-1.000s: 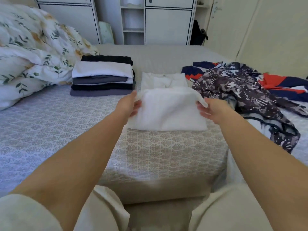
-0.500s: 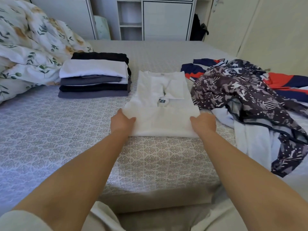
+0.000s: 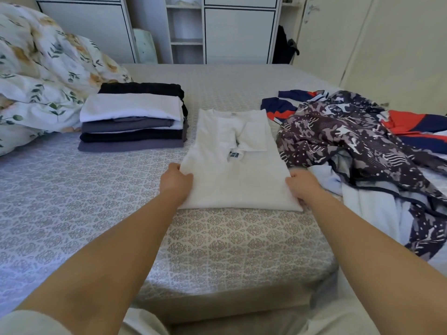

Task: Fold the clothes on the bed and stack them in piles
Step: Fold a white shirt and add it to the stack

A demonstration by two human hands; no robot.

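1. Hands first: my left hand (image 3: 176,183) gripped the left side of the white shirt (image 3: 232,165), fingers curled under its near edge.
2. My right hand (image 3: 303,186) gripped the right side of the same shirt, fingers tucked beneath the fabric, thumb on top.
3. The shirt lay flat on the bed (image 3: 96,213), its near part doubled over, sleeves folded inward, a small blue tag (image 3: 234,155) showing near the middle.
4. Left of the shirt stood a stack (image 3: 133,122) of folded clothes: dark layers, a grey one, a white one on top, with a black piece at the far side. The stack sat just beside the shirt's far-left corner, not touching it as far as I could tell.
5. Right of the shirt lay an unfolded heap (image 3: 358,146): a patterned dark garment over white fabric, with red-and-navy cloth behind it. Its edge touched the shirt's right side.
6. A floral duvet (image 3: 41,76) was bunched at the far left, against the stack.
7. White cabinets (image 3: 217,30) stood beyond the bed.
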